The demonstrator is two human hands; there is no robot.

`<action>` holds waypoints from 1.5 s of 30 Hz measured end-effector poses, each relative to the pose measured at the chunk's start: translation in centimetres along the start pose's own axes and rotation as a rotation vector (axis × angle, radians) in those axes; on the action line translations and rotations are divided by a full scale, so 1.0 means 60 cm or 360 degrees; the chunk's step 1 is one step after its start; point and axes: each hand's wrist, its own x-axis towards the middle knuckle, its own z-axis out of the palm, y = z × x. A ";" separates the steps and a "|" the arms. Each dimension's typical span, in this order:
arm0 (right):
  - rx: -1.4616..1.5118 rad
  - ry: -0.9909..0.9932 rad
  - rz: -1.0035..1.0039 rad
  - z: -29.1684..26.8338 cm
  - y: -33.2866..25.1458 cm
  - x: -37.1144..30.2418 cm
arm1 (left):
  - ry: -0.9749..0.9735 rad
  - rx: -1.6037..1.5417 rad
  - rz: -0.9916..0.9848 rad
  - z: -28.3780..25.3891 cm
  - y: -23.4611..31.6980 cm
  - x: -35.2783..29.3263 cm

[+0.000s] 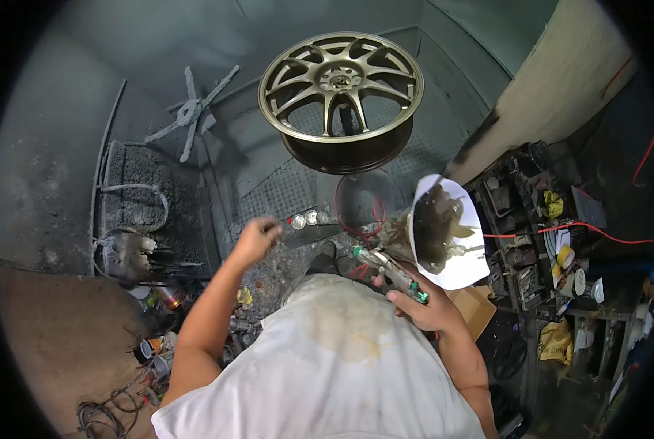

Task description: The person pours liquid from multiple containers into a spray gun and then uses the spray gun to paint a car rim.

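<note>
My right hand (433, 307) is wrapped around a paint spray gun (390, 272), a metal body with green parts at both ends, held close in front of my white shirt. My left hand (255, 241) reaches forward with its fingers curled together, and what they pinch, if anything, is too small to make out. Just past its fingertips are two small round silvery pieces (298, 221) with a bit of red beside them. Ahead, a bronze-coloured wheel rim (330, 137) is raised above the floor, spokes facing up.
Right of the gun stands a white sheet (469, 256) with a dark brown stain. A cluttered shelf (526, 285) lines the right side, crossed by a red hose (605, 233). A grey cross-shaped stand (188, 112) is at far left; cans (170, 294) and cables (111, 410) lie at left.
</note>
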 end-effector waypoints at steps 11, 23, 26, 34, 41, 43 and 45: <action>-0.0049 0.0395 -0.0028 -0.013 -0.175 0.156 | -0.0820 -0.0154 0.0397 0.017 0.176 0.137; -0.0339 0.0973 -0.0176 -0.107 -0.240 0.565 | -0.2073 -0.0561 0.0311 -0.072 0.015 0.299; -0.0243 0.1039 -0.0166 -0.094 -0.247 0.622 | -0.1846 0.0013 -0.0035 -0.086 -0.085 0.377; -0.0004 0.0861 0.0159 -0.011 -0.258 0.551 | -0.0522 -0.1676 -0.1026 -0.072 -0.190 0.548; -0.0218 0.1322 0.0204 -0.051 -0.243 0.420 | -0.0226 -0.1757 -0.0685 -0.107 -0.156 0.698; -0.0218 0.1464 0.0120 -0.059 -0.256 0.400 | -0.0186 -0.1688 -0.0649 -0.131 -0.140 0.724; -0.0228 0.1494 0.0101 -0.051 -0.289 0.383 | -0.0096 -0.1589 -0.0635 -0.146 -0.141 0.743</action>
